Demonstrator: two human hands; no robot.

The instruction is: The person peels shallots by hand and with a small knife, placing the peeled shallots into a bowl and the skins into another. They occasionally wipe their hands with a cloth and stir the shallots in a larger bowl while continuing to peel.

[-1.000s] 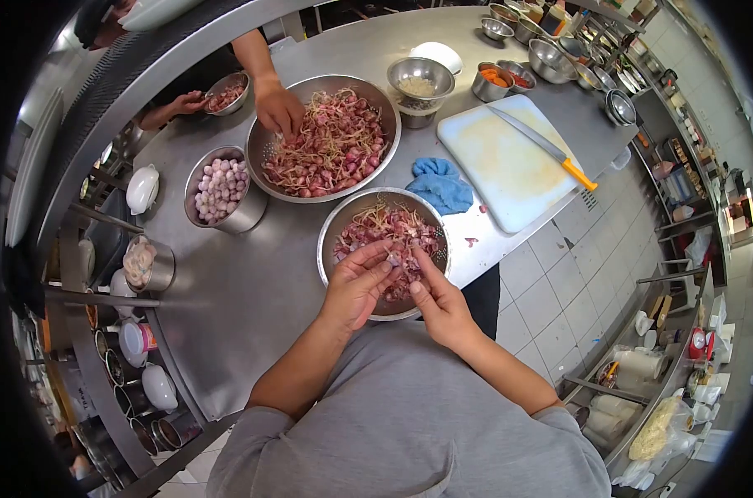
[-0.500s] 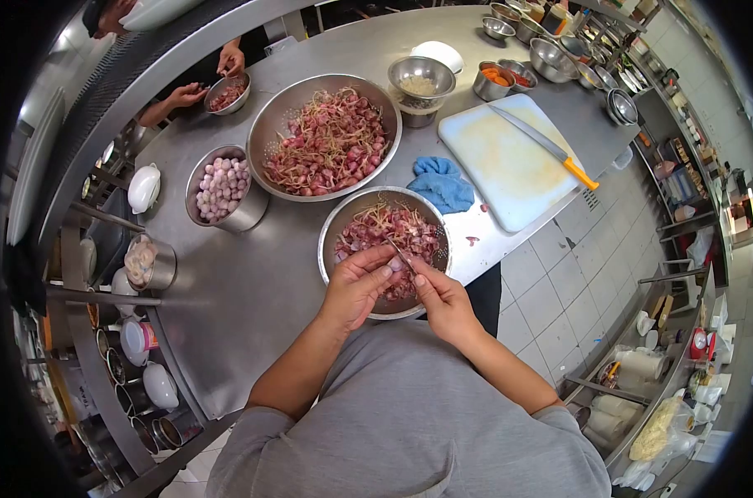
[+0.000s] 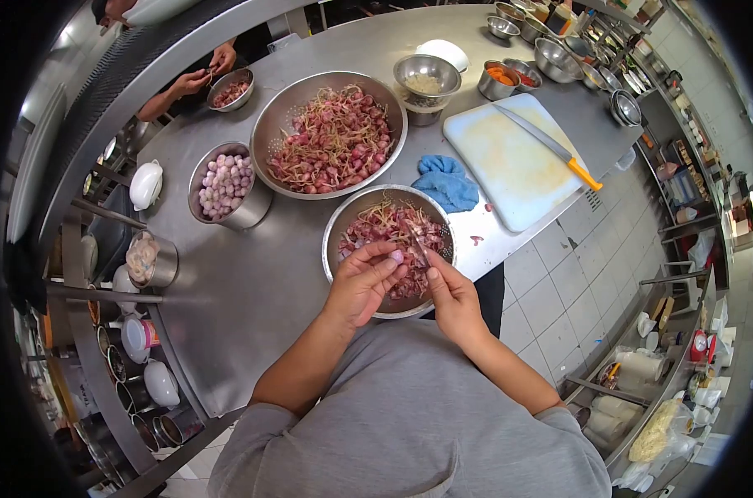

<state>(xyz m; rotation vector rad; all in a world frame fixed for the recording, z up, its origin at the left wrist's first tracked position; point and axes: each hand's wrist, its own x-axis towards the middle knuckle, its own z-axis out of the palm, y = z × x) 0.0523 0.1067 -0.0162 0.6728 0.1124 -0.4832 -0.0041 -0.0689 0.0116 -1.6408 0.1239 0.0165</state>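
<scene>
Over a metal bowl (image 3: 333, 236) of shallot peelings (image 3: 375, 222), my left hand (image 3: 362, 284) pinches a small pale purple shallot (image 3: 397, 256) between thumb and fingers. Just to its right, my right hand (image 3: 454, 300) grips a small knife (image 3: 416, 246), its blade pointing up and away over the peelings. Blade and shallot are slightly apart. Behind the bowl stands a large colander (image 3: 264, 124) heaped with unpeeled red shallots (image 3: 336, 141). A deep pot (image 3: 248, 207) of peeled shallots (image 3: 225, 184) is to the left.
A blue cloth (image 3: 445, 184) lies right of the colander, beside a white cutting board (image 3: 501, 166) with an orange-handled knife (image 3: 550, 148). Across the table, another person's hands (image 3: 195, 80) work near a small bowl (image 3: 231, 90). Metal bowls (image 3: 556, 60) stand at the back right.
The small knife has moved away from the shallot, its blade now pointing further up. My hands have parted slightly. The other person's hands have come closer together.
</scene>
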